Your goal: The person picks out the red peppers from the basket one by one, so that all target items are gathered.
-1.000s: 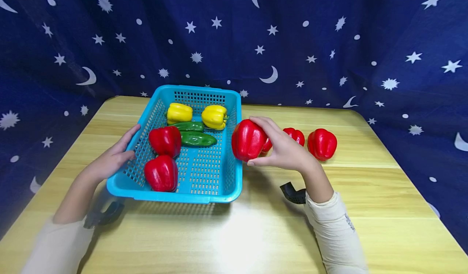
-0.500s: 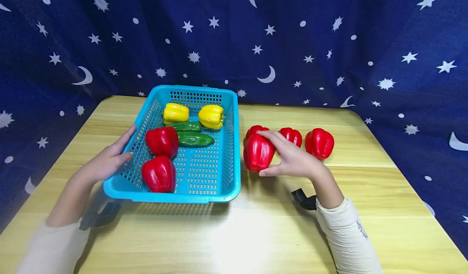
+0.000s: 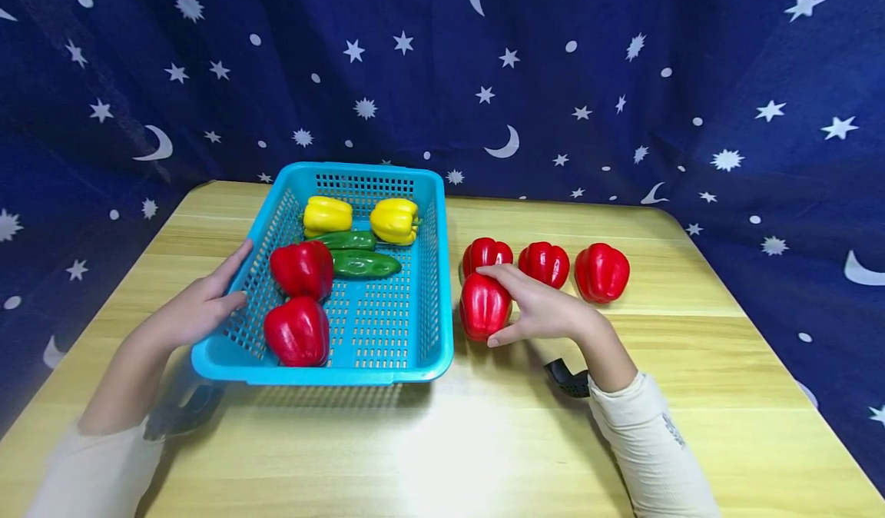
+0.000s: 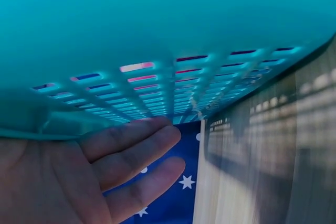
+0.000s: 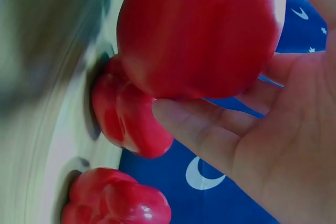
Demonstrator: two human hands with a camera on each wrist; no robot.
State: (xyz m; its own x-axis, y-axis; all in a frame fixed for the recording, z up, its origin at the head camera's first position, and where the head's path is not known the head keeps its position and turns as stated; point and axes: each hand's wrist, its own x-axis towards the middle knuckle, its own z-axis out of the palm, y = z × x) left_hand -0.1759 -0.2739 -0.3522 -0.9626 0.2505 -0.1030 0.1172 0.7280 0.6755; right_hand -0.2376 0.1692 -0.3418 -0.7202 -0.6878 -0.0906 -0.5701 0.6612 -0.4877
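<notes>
Head cam: the L hand (image 3: 197,307) is at the L side of a blue basket (image 3: 321,376). Thumb goes over the rim, other fingers are straight on the outside, so the rim is held b/w them. In the back of the basket sit a L yellow pepper (image 3: 328,215) & a R yellow pepper (image 3: 395,220). Next come a long green pepper (image 3: 365,264) & a 2nd green one (image 3: 346,240) just behind it. Two red peppers (image 3: 297,331) are on the basket's L side, one in front of the other.

The R hand (image 3: 546,307) has thumb & fingers clamped on a big red pepper (image 3: 484,308), R of the basket. Can't tell if it touches the wood table (image 3: 553,449). Three more red peppers (image 3: 601,273) stand in a row behind. A blue cloth (image 3: 415,72) w/ white stars & moons hangs at the back.

L wrist cam: three fingers, straight, reach along under the basket's wall; two lie close tog., the lowest is a bit apart. Pink-red bits show thru some slots.

R wrist cam: fingers press on the big red pepper, up top. Two other red peppers are lower down, nr the cloth.
</notes>
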